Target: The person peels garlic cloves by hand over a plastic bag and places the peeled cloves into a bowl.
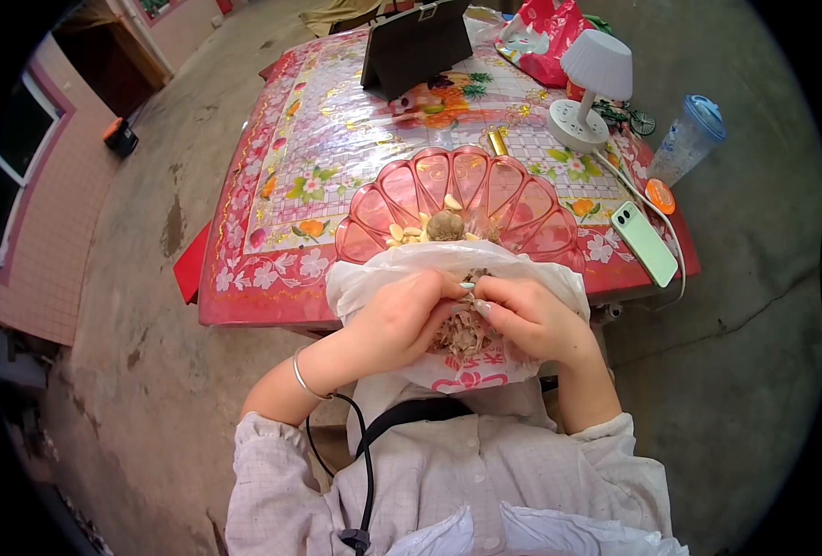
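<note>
- left hand [401, 310]: bare, held above the bag; thumb and fingers drawn together at the tips, pinching a small papery piece [475, 275].
- right hand [533, 313]: bare, facing the left; fingertips closed on the same piece, which lies between the two hands, mostly hidden by them.
- bag [360, 280]: thin white plastic, red print on the near side; mouth spread open beneath both hands, far edge overlapping the tray.
- peelings [462, 335]: dry, pale brown, heaped inside the bag below the fingers.
- tray [364, 208]: clear red, scalloped, divided into petal-shaped sections; on the tabletop [272, 269], just beyond the bag.
- garlic bulb [446, 225]: one, round, brownish, in the tray near its middle.
- peeled cloves [397, 232]: several, pale, left of the bulb; one more just beyond it.
- phone [645, 243]: light green, lying camera side up, right of the tray.
- lamp [596, 69]: white, pleated shade, upright at the far right.
- cup [689, 139]: clear, blue lid, right of the lamp.
- tablet case [415, 48]: black, propped at the far side.
- red bag [545, 42]: crumpled, behind the lamp.
- bracelet [301, 375]: silver-coloured, on the left wrist.
</note>
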Tool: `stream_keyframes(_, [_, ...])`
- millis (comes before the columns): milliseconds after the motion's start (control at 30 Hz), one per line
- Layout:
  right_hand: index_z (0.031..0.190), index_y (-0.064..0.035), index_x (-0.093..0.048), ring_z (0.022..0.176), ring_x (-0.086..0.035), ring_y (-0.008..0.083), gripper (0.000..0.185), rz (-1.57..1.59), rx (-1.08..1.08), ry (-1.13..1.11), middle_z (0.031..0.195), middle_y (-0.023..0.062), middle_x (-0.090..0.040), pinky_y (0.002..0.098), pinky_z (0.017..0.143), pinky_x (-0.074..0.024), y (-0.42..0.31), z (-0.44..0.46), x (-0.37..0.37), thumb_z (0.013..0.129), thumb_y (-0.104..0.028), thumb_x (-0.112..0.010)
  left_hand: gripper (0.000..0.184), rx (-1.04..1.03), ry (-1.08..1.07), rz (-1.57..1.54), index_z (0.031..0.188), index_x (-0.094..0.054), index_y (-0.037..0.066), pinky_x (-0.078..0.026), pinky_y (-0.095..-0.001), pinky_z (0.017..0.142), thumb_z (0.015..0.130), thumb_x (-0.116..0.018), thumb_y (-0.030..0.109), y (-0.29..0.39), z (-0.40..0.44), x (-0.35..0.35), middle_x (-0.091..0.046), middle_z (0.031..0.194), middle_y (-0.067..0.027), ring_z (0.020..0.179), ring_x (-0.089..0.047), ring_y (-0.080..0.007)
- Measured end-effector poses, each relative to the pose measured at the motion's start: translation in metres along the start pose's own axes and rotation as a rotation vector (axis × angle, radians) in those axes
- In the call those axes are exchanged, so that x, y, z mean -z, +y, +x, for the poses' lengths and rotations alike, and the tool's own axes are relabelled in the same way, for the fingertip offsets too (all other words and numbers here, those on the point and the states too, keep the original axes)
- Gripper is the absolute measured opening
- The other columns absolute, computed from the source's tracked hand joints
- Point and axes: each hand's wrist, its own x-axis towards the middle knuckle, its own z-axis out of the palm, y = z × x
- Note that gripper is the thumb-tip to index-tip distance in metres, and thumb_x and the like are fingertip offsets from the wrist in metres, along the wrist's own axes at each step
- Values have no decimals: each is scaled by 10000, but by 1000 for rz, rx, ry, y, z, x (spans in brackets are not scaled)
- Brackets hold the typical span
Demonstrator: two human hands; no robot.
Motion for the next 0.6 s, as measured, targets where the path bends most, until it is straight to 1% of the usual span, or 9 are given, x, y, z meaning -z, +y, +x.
stream_keyframes(67, [824, 9, -500, 624, -495, 254, 170, -5, 4, -6, 668, 133, -503, 341, 594, -401, 1, -1, 0, 840, -157, -464, 175, -8, 4, -23, 918, -488, 4, -452, -368, 657, 757, -554, -11, -3, -1, -1, -561, 837, -145, 767, -562, -317])
stream_keyframes(133, [786, 9, -477, 628, -495, 269, 169, -20, 63, -21, 668, 137, -502, 348, 588, -397, 0, 0, 1, 838, -152, -464, 173, -18, 10, -45, 912, -490, 3, -451, -367, 655, 754, -559, -8, -5, -2, -2, -563, 834, -143, 763, -564, -316])
stream_keyframes(200, [780, 9, -472, 627, -499, 280, 171, -39, 72, -26, 667, 142, -506, 353, 585, -397, 0, -1, 1, 839, -152, -463, 167, -88, 5, -22, 898, -494, 4, -453, -360, 648, 747, -567, -4, -6, -1, -1, -566, 828, -140, 755, -567, -311])
stream_keyframes(267, [773, 9, -466, 627, -503, 291, 173, -57, 81, -29, 665, 147, -509, 359, 581, -397, -1, -1, 1, 839, -152, -461, 161, -102, 16, -17, 889, -498, 6, -454, -357, 644, 744, -569, -5, -6, -1, -1, -568, 820, -139, 751, -569, -309])
stream_keyframes(367, [751, 0, -462, 621, -519, 305, 155, -157, 95, 18, 653, 153, -513, 374, 571, -406, -6, 1, -5, 815, -139, -483, 153, -117, 37, 11, 877, -509, 11, -457, -352, 631, 739, -572, -5, -6, 0, 0, -572, 814, -138, 736, -572, -305])
stream_keyframes(433, [737, -16, -467, 618, -535, 306, 121, -490, 206, 153, 631, 141, -512, 385, 565, -424, -8, 0, -11, 778, -123, -508, 151, -120, 49, 35, 875, -516, 13, -460, -351, 622, 737, -574, -5, -6, -1, 0, -575, 815, -138, 726, -574, -303])
stream_keyframes(467, [737, -16, -467, 618, -535, 306, 121, -492, 208, 152, 631, 141, -512, 385, 565, -424, -11, -1, -14, 778, -123, -508, 149, -120, 74, 37, 870, -524, 15, -462, -348, 613, 733, -581, -2, -6, -2, 0, -581, 815, -138, 715, -576, -298])
stream_keyframes(533, [725, -30, -463, 615, -542, 295, 106, -663, 222, 211, 614, 119, -508, 388, 569, -440, -16, -2, -17, 751, -113, -524, 148, -125, 103, 39, 865, -532, 16, -464, -345, 604, 729, -589, 2, -7, -4, -1, -587, 816, -139, 703, -579, -293])
stream_keyframes(600, [733, -32, -468, 622, -543, 290, 103, -700, 221, 202, 627, 115, -510, 385, 572, -443, -21, -5, -17, 748, -115, -527, 165, -152, 117, 12, 888, -551, 11, -471, -326, 611, 730, -598, 3, -9, -4, -1, -600, 826, -138, 717, -596, -271])
